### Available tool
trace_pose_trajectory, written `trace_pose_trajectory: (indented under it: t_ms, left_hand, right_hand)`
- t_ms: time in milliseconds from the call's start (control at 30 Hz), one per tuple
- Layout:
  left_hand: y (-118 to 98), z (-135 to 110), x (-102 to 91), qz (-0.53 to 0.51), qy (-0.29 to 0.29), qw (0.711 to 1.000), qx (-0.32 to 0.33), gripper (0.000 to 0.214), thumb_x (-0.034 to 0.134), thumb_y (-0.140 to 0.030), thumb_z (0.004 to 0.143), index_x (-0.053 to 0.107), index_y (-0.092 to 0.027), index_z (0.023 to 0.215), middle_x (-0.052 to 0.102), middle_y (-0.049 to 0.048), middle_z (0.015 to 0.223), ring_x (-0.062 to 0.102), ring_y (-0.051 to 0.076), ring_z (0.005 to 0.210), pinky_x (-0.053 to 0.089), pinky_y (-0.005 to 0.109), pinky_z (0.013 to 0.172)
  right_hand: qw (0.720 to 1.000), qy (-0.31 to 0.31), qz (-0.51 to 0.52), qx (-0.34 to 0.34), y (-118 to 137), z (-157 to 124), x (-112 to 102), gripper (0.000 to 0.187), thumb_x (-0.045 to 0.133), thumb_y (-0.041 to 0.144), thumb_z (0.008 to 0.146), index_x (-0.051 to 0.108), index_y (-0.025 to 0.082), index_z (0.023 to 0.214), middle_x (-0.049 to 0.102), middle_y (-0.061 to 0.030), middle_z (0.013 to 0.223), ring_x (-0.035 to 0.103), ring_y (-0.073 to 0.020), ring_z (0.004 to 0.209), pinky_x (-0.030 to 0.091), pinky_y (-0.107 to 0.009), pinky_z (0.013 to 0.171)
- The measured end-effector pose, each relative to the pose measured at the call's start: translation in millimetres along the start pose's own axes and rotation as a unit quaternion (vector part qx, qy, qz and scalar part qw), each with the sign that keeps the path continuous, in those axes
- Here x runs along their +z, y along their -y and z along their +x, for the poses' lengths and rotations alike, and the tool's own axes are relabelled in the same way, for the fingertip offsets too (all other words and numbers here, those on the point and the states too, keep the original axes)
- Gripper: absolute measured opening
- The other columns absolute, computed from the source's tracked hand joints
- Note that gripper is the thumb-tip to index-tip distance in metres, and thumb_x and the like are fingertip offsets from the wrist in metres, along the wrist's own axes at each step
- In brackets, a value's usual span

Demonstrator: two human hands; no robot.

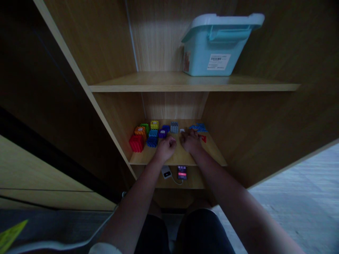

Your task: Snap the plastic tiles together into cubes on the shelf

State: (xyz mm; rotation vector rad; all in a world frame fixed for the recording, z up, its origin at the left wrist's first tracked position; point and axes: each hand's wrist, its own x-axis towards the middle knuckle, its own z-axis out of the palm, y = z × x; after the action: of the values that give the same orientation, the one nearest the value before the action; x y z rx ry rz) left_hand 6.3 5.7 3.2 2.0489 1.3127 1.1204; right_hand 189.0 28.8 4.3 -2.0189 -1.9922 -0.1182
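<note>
My left hand hovers at the front of the lower shelf, its fingers curled in a pinch. What they hold, if anything, is too small to make out. To the right, my right hand lies low over the shelf with its fingers stretched out and apart. Beyond its fingertips are loose blue pieces, and beside them lie red pieces. A small white piece is just behind the hand. Nearest my left hand stand dark blue ridged blocks and purple-blue blocks.
Red, orange, green, yellow and grey ridged blocks stand along the left and back. An upper shelf carries a teal bin. Below are a lit phone and a cabled white device.
</note>
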Motion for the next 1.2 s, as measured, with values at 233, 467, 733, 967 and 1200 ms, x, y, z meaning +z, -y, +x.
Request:
trace_pose_trajectory:
  t_ms: [233,467,733,967,1200]
  left_hand:
    - [2,1,0.1,0.014,-0.004,1.0,0.002,0.011,0.06,-0.013,0.092,0.068,-0.02,0.095,0.073,0.0014,0.083,0.069,0.018,0.079,0.051,0.029,0.077]
    - [3,1,1.0,0.003,-0.004,1.0,0.007,0.011,0.059,-0.013,0.092,0.067,-0.02,0.095,0.072,0.0002,0.081,0.068,0.016,0.077,0.049,0.027,0.074]
    - [0,0,-1.6,0.007,0.0,1.0,0.008,0.012,0.059,-0.012,0.091,0.067,-0.02,0.094,0.072,0.0009,0.082,0.068,0.017,0.078,0.05,0.028,0.076]
    - [3,0,1.2,0.022,-0.007,1.0,0.016,0.01,0.06,-0.014,0.092,0.068,-0.02,0.095,0.073,0.0017,0.083,0.068,0.017,0.078,0.05,0.028,0.075]
    - [1,0,0.6,0.085,0.032,0.993,0.077,0.017,0.06,-0.013,0.092,0.073,-0.021,0.097,0.076,0.0049,0.093,0.07,0.021,0.09,0.054,0.033,0.088]
  right_hand:
    - [0.998,-0.048,0.0,0.031,0,-3,2,0.058,0.045,0.043,0.103,0.054,0.018,0.154,0.05,-0.0238,0.158,0.044,-0.0416,0.142,0.036,-0.061,0.112]
    - [0.993,-0.069,-0.005,0.093,-4,-7,5,0.056,0.044,0.039,0.102,0.058,0.005,0.145,0.061,-0.0322,0.142,0.056,-0.0434,0.128,0.038,-0.061,0.107]
    - [0.998,-0.053,-0.003,0.04,-1,-13,-6,0.044,0.043,0.042,0.107,0.072,0.012,0.121,0.07,-0.0253,0.127,0.062,-0.036,0.12,0.044,-0.047,0.101]
    - [0.996,-0.087,0.007,0.015,-2,-14,-12,0.037,0.041,0.029,0.107,0.07,0.016,0.124,0.072,-0.0189,0.126,0.066,-0.0293,0.113,0.048,-0.038,0.093]
    - [0.995,-0.067,-0.009,0.076,-11,-14,-4,0.035,0.047,0.02,0.101,0.07,0.01,0.125,0.067,-0.0271,0.13,0.063,-0.0361,0.12,0.048,-0.044,0.095]
